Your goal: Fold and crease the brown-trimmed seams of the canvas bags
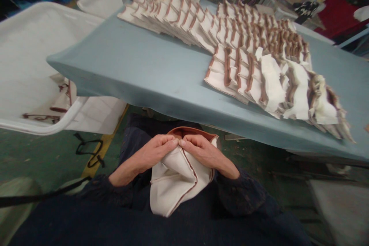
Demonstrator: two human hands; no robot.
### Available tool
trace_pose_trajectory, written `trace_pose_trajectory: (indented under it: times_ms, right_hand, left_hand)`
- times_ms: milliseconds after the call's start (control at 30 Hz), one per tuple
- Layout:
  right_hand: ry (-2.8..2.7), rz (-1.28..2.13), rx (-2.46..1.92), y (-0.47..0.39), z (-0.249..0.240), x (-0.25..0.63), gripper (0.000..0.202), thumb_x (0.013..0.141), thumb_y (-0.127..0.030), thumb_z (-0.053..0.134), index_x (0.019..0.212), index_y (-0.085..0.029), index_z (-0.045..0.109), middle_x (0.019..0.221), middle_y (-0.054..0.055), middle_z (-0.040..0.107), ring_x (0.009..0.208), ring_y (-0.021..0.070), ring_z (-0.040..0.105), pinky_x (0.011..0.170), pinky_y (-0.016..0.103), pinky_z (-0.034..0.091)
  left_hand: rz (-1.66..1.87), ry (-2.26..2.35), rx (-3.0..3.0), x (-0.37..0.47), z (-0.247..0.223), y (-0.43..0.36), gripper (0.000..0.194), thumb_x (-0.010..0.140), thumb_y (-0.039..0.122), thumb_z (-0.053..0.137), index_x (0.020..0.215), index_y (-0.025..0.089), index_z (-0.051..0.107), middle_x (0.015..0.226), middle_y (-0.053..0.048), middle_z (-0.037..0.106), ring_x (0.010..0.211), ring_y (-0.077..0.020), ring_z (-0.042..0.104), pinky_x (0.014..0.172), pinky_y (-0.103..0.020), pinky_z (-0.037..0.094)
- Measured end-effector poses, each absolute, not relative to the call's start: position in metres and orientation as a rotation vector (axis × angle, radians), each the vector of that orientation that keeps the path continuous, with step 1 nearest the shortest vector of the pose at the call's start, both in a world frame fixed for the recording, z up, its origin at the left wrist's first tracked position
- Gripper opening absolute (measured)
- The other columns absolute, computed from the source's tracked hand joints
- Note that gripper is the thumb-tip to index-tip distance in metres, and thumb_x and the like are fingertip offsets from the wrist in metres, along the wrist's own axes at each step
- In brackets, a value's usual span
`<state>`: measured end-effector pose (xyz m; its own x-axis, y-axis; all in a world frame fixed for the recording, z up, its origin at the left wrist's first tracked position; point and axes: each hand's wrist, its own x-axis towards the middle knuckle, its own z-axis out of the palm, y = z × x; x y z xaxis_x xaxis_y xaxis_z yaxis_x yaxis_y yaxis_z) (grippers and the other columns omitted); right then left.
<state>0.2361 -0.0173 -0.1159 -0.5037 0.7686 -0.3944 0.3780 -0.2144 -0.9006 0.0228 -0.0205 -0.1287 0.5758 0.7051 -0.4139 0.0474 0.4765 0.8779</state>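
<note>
A sewn piece of off-white fabric with brown edging [173, 188] lies over my lap, its brown inner side showing along the top rim. My left hand [157, 150] pinches the seam near that rim. Right beside it, thumb tip almost against thumb tip, my right hand [200, 150] grips the same edge. From the pinched spot a brown seam line runs down the front of the fabric and bends toward its lower point. The fingers behind the fabric are partly hidden.
Ahead stands a table with a blue-grey cover [138, 65], bearing rows of stacked off-white and brown pieces [233, 69]. At the left is a white plastic bin [37, 19] with a few similar pieces inside. Black straps [89, 150] lie on the green floor near a yellow line.
</note>
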Motion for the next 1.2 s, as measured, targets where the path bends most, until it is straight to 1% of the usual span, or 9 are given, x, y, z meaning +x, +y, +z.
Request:
trace_pose_trajectory:
  times_ms: [367, 567, 733, 800, 1000, 1200]
  right_hand:
    - [-1.704, 1.770, -1.351, -0.020, -0.120, 0.236, 0.070, 0.092, -0.089, 0.050, 0.072, -0.022, 0.044, 0.069, -0.005, 0.036, 0.063, 0.0115, 0.032, 0.054, 0.027, 0.025]
    - [-1.672, 1.789, -1.360, -0.022, -0.123, 0.236, 0.068, 0.093, -0.087, 0.053, 0.072, -0.023, 0.045, 0.069, -0.004, 0.038, 0.064, 0.0134, 0.034, 0.055, 0.031, 0.026]
    - [-1.667, 1.822, -1.377, -0.025, -0.130, 0.236, 0.074, 0.088, -0.094, 0.050, 0.073, -0.022, 0.047, 0.070, -0.004, 0.040, 0.065, 0.0128, 0.036, 0.057, 0.029, 0.029]
    - [-1.672, 1.824, -1.393, -0.026, -0.131, 0.237, 0.075, 0.088, -0.095, 0.048, 0.074, -0.022, 0.047, 0.071, -0.004, 0.040, 0.066, 0.0126, 0.036, 0.057, 0.028, 0.029]
    - [-1.709, 1.802, -1.392, -0.025, -0.131, 0.238, 0.071, 0.093, -0.090, 0.049, 0.074, -0.021, 0.046, 0.071, -0.003, 0.040, 0.068, 0.0133, 0.038, 0.057, 0.028, 0.030]
    - [-1.665, 1.850, -1.373, -0.023, -0.134, 0.237, 0.071, 0.091, -0.089, 0.053, 0.072, -0.021, 0.047, 0.071, -0.004, 0.040, 0.066, 0.0123, 0.036, 0.056, 0.027, 0.029]
  left_hand:
    - [0.473, 0.900, 1.002, 0.024, -0.129, -0.021, 0.061, 0.085, 0.077, 0.069, 0.074, 0.020, 0.051, 0.068, 0.005, 0.045, 0.062, -0.0113, 0.035, 0.055, -0.023, 0.027]
    - [0.460, 0.907, 0.976, 0.026, -0.132, -0.025, 0.062, 0.082, 0.079, 0.070, 0.077, 0.019, 0.054, 0.070, 0.004, 0.048, 0.064, -0.0119, 0.037, 0.058, -0.024, 0.031]
    - [0.452, 0.925, 0.939, 0.027, -0.140, -0.029, 0.062, 0.082, 0.078, 0.070, 0.082, 0.018, 0.058, 0.073, 0.002, 0.054, 0.066, -0.0136, 0.042, 0.060, -0.025, 0.033]
    - [0.455, 0.931, 0.931, 0.027, -0.142, -0.031, 0.060, 0.083, 0.077, 0.071, 0.083, 0.018, 0.059, 0.073, 0.002, 0.054, 0.067, -0.0140, 0.043, 0.060, -0.025, 0.034]
    - [0.465, 0.933, 0.914, 0.028, -0.141, -0.031, 0.058, 0.082, 0.074, 0.074, 0.083, 0.017, 0.061, 0.072, 0.002, 0.057, 0.066, -0.0140, 0.045, 0.062, -0.025, 0.035]
    - [0.474, 0.941, 0.917, 0.027, -0.142, -0.029, 0.057, 0.082, 0.072, 0.074, 0.081, 0.017, 0.058, 0.072, 0.002, 0.055, 0.066, -0.0137, 0.044, 0.063, -0.025, 0.034]
